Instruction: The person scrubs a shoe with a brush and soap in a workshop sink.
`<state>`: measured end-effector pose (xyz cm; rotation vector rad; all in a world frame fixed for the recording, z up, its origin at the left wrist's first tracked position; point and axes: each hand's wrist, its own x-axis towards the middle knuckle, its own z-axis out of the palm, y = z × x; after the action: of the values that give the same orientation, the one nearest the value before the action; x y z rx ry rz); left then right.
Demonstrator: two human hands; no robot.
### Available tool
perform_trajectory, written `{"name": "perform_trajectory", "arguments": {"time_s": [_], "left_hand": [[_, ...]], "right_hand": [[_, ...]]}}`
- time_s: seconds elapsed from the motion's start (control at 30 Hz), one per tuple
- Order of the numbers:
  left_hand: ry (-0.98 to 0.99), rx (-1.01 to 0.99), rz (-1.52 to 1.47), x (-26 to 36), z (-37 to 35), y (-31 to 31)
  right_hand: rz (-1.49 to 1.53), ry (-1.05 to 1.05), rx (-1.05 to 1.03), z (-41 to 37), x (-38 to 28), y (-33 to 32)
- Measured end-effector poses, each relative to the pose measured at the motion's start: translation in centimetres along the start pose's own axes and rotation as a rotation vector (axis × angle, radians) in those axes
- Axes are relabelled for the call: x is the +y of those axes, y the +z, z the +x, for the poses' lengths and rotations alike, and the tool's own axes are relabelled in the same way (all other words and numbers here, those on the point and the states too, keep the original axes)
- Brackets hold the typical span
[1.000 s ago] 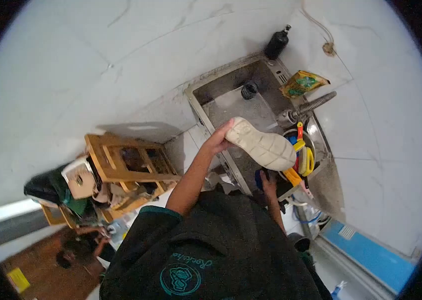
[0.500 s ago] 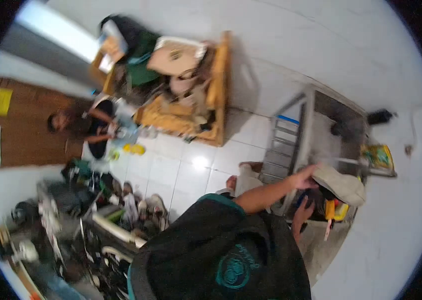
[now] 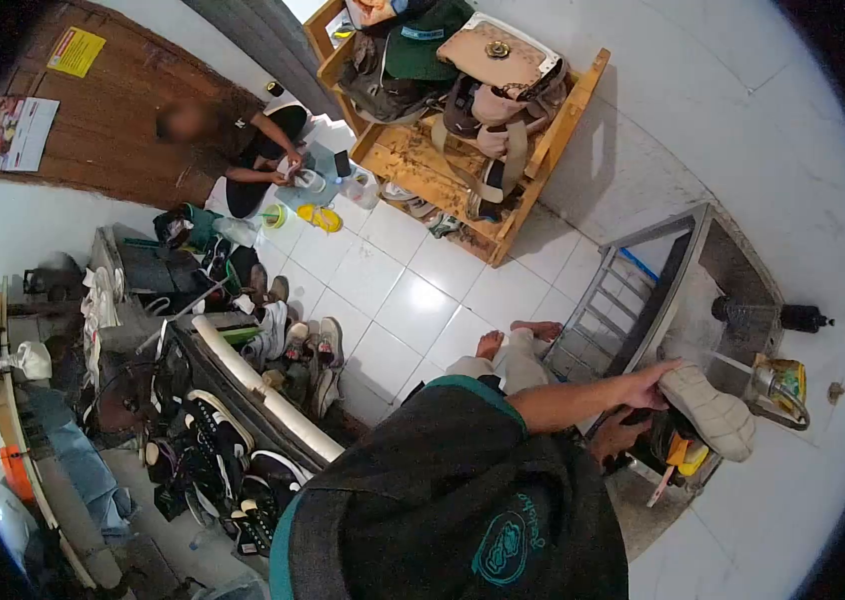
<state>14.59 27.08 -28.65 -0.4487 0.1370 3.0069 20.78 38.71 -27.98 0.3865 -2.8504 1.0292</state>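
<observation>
Grey sink (image 3: 738, 262) — left hand (image 3: 651, 385) half-closed around pale shoe (image 3: 715, 412).

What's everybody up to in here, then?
Someone standing at a sink holds a pale shoe in the left hand, its sole in view. The right hand is close beside the shoe; whether it grips anything is hard to tell. Across the room, another person sits beyond a wooden rack with a pink bag on it.
</observation>
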Motion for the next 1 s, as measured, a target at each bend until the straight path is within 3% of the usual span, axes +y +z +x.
{"name": "perform_trajectory", "arguments": {"time_s": [0.43,0.63,1.0], "left_hand": [[0.111,-0.093,-0.132,-1.5,-0.9,2.3],[0.021,0.041,-0.210,-2.1,0.1,1.6],[0.034,0.070,-0.219,-2.0,-0.6,2.0]], "right_hand": [[0.031,-0.038,-0.020,-0.5,0.5,0.2],[0.033,-0.039,-0.020,-0.5,0.7,0.0],[0.021,-0.048,-0.036,-0.7,0.8,-0.1]]}}
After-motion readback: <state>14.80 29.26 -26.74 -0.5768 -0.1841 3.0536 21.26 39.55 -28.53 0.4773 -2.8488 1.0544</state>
